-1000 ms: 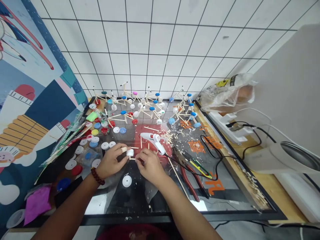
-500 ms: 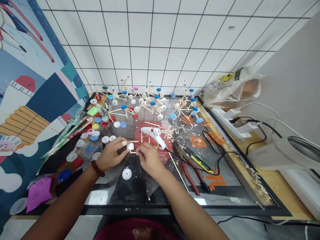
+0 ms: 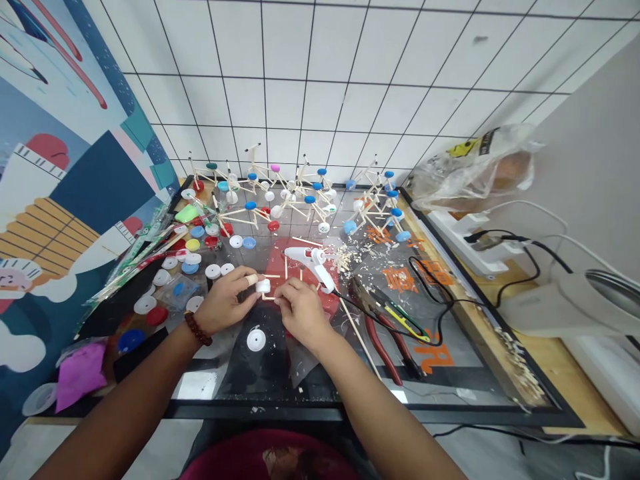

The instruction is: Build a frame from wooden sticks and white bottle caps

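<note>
My left hand (image 3: 229, 301) pinches a white bottle cap (image 3: 263, 287) between thumb and fingers. Thin wooden sticks (image 3: 271, 276) stick out from the cap toward the right. On the far end of the lower stick (image 3: 269, 298), the fingertips of my right hand (image 3: 303, 310) are closed. Just beyond my right hand, a white glue gun (image 3: 311, 261) lies on a red mat (image 3: 330, 303). Nearer to me, a white disc with a hole in its centre (image 3: 256, 340) rests on the black surface.
Stick-and-cap figures (image 3: 310, 199) stand along the back. Loose caps (image 3: 157, 316) and a purple packet (image 3: 81, 373) lie left. Right are red-handled pliers (image 3: 383, 350), a yellow-green cutter (image 3: 403, 319), a black cord (image 3: 443, 327), wood bits (image 3: 345, 259) and a power strip (image 3: 463, 243).
The whole view has shifted slightly. Both hands keep nearly the same hold on the cap and stick, and the glue gun stays where it was.
</note>
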`<state>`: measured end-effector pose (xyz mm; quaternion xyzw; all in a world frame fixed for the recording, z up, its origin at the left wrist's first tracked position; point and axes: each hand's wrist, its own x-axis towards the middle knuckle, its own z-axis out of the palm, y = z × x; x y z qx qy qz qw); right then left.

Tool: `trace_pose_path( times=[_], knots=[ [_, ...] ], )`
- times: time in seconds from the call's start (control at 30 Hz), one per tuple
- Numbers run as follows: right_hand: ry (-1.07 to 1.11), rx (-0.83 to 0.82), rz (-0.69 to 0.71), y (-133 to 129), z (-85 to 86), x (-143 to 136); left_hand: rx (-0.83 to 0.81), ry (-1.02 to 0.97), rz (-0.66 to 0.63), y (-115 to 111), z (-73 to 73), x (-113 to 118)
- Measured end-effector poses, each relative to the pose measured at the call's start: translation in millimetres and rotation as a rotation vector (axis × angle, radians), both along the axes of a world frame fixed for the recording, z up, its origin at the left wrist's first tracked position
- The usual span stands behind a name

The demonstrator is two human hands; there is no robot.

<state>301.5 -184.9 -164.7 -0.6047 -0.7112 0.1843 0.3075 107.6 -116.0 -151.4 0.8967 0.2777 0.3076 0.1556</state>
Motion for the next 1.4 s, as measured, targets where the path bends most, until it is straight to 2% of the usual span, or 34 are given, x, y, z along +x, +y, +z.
trace_pose_path(
  times=[0.87,1.4],
  knots=[
    [-0.028,0.038,-0.004,-1.2,-0.5,-1.1,-0.021,0.012,0.032,-2.3,0.8,0.7],
    [-0.017,0.019,0.001,-2.1,6.8,2.5,-0.012,0.048,0.041,-3.2,4.1,0.4]
  ],
)
